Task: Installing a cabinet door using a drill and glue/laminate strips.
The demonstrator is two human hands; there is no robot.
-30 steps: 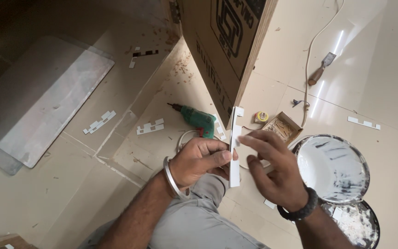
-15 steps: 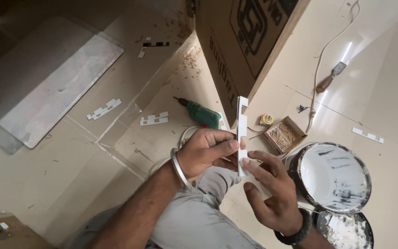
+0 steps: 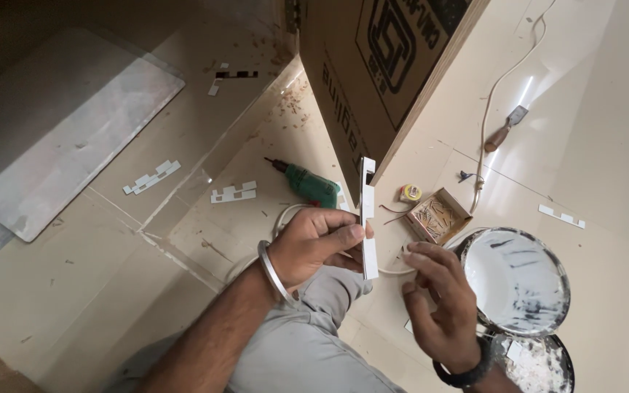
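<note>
My left hand [image 3: 316, 244], with a metal bangle on its wrist, grips a narrow white strip [image 3: 368, 218] and holds it upright above my grey-trousered knee. The strip has a dark notch near its top. My right hand [image 3: 438, 306], wearing a dark wristband, hovers just right of the strip's lower end with its fingers spread and holds nothing.
A green power drill [image 3: 313, 185] lies on the tiled floor beyond my hands. A large cardboard box [image 3: 380, 65] stands behind it. A small box of screws [image 3: 438, 216], a yellow tape roll [image 3: 410, 193], two paint-smeared buckets [image 3: 518, 280], white strip offcuts [image 3: 233, 193] and a grey sheet [image 3: 60, 131] lie around.
My right hand has let go of the strip and dropped away to the lower right. My left hand keeps hold of the strip.
</note>
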